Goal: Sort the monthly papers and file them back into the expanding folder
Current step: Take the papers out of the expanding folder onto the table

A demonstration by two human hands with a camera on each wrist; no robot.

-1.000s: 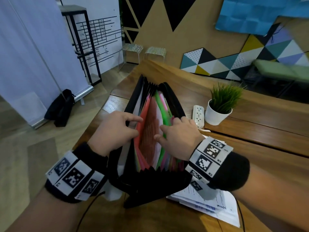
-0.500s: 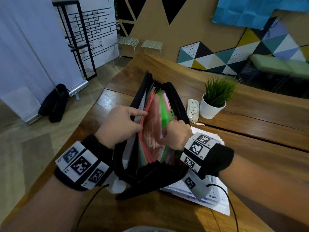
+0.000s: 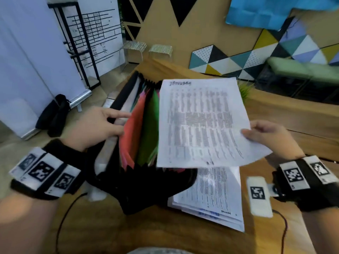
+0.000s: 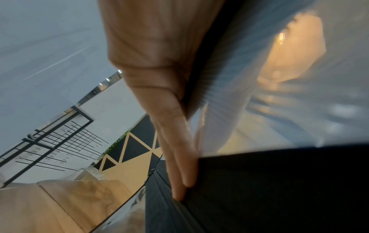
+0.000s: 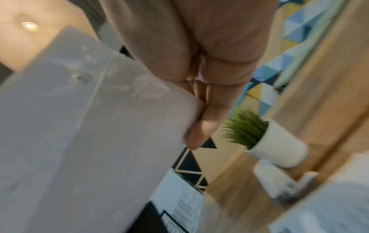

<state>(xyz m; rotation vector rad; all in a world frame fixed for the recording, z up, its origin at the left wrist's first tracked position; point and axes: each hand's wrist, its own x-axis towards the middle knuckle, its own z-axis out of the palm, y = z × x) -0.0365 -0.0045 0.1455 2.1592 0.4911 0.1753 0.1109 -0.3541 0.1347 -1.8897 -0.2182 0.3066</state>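
The right hand [image 3: 267, 138] has its grip clamped on 1 printed sheet [image 3: 200, 121], thumb on top and fingers beneath at the near right corner, so the page hangs out to the left of the grip above the open expanding folder [image 3: 139, 143]. A handwritten heading at the far edge seems to read January, though it is blurred; holding the page face up and level probably lets the person read that month before choosing a slot. The left hand [image 3: 95, 125] lies with straight fingers [image 4: 179, 165] against the folder's outer wall and first dividers, grip apart, apparently spreading the coloured pockets to keep a gap open. Below and nearer than the right grip, a stack of papers [image 3: 214, 198] rests on the counter [image 3: 183, 237], partly under the folder, likely awaiting sorting.
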